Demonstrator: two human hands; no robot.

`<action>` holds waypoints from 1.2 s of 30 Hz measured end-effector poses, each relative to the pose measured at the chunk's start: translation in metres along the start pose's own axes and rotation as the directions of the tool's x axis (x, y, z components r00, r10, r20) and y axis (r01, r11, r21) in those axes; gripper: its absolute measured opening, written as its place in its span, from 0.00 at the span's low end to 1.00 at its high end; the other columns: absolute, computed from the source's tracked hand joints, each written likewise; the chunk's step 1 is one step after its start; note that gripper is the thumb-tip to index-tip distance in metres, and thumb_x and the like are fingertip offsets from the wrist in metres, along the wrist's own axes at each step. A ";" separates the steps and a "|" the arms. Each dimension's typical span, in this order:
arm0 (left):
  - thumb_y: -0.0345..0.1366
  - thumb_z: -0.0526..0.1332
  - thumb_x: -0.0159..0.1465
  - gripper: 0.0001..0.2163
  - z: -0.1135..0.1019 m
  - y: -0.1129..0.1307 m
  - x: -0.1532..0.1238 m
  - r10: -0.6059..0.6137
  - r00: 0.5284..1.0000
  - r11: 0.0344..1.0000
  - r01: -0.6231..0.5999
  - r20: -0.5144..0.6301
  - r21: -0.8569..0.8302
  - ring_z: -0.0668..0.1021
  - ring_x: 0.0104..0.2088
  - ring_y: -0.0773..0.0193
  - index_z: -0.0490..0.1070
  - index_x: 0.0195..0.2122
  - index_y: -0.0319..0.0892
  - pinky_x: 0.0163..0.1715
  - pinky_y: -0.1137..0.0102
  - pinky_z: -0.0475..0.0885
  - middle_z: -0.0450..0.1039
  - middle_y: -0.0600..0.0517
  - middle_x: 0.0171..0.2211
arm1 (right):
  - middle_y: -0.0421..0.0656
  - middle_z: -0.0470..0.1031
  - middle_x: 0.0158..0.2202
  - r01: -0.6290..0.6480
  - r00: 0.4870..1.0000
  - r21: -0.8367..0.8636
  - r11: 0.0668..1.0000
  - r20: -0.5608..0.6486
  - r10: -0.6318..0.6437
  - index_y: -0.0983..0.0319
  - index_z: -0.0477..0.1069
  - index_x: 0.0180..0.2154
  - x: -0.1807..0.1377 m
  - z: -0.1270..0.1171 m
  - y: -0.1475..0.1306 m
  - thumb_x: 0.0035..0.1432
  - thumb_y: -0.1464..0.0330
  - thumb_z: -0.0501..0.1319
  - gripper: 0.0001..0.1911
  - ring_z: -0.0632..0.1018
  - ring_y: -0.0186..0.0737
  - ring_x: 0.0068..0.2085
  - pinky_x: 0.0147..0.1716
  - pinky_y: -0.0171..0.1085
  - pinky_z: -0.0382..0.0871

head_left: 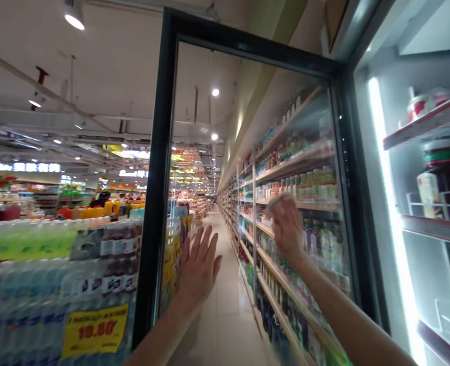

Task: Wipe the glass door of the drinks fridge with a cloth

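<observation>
door: glass cooler door [248,152], swung open toward you, black frame, standing upright. Pane fills the middle of the view; you see the aisle and the shelves through it.
hinge side: right, at the cooler body [377,213]. Free edge is the left frame member [152,203].
left hand: your left hand [199,267] is spread flat, fingers up and splayed, palm on the pane low and near the free edge. Not gripping anything.
right hand: your right hand [288,229] is higher and further right, nearer the hinge side. It is motion-blurred; looks curled over something pale, maybe a cloth [280,206], pressed against the glass. Cannot tell for sure what it holds.
key relation: the door lies straight ahead of both hands, pane face-on to your palms. Long axis vertical. Left hand sits closer to the free edge, so it has the lever; right hand sits close to the hinge.
cooler interior: open on your right, lit strip down the edge, wire shelves with bottles and jars [434,183].
left of door: stacked shrink-wrapped bottled water [38,284] with a yellow price tag [94,330] reading 19.80.
beyond: long aisle floor [225,305], drinks shelving down the right side.
</observation>
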State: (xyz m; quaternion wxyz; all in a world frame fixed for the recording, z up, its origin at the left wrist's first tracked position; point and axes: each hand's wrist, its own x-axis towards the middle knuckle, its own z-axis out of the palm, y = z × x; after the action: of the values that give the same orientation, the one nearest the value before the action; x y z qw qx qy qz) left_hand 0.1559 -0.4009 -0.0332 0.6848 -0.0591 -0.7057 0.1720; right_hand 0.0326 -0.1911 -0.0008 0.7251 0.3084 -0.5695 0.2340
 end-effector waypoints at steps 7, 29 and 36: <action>0.38 0.51 0.64 0.24 -0.003 0.014 -0.018 -0.004 1.000 1.000 0.004 0.030 -0.001 0.53 0.64 0.57 0.53 0.61 0.38 0.62 0.58 0.47 0.59 0.45 0.59 | 0.42 0.57 0.63 0.138 0.974 0.074 0.988 0.170 -0.148 0.55 0.65 0.54 -0.041 -0.009 -0.012 0.55 0.73 0.52 0.24 0.54 0.47 0.64 0.60 0.52 0.54; 0.37 0.53 0.63 0.21 -0.001 0.028 -0.060 -0.023 0.994 0.994 0.034 0.105 -0.105 0.56 0.63 0.59 0.60 0.58 0.41 0.62 0.57 0.44 0.64 0.46 0.57 | 0.43 0.49 0.65 -0.174 0.981 -0.042 0.984 0.085 0.177 0.54 0.63 0.55 -0.088 -0.022 -0.037 0.58 0.73 0.51 0.24 0.51 0.52 0.65 0.58 0.58 0.53; 0.36 0.53 0.63 0.23 -0.001 0.031 -0.062 -0.045 0.991 0.993 0.058 0.126 -0.105 0.56 0.63 0.58 0.57 0.60 0.41 0.62 0.56 0.44 0.62 0.45 0.58 | 0.40 0.53 0.64 0.041 0.962 0.093 0.995 0.266 -0.064 0.51 0.66 0.53 -0.096 -0.025 -0.044 0.56 0.73 0.53 0.23 0.54 0.50 0.64 0.59 0.55 0.55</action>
State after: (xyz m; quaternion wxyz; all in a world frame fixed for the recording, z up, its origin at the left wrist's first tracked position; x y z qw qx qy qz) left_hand 0.1559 -0.3919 -0.1018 0.6399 -0.0671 -0.7562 0.1190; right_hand 0.0567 -0.2026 -0.1064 0.6331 0.3835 -0.6434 0.1953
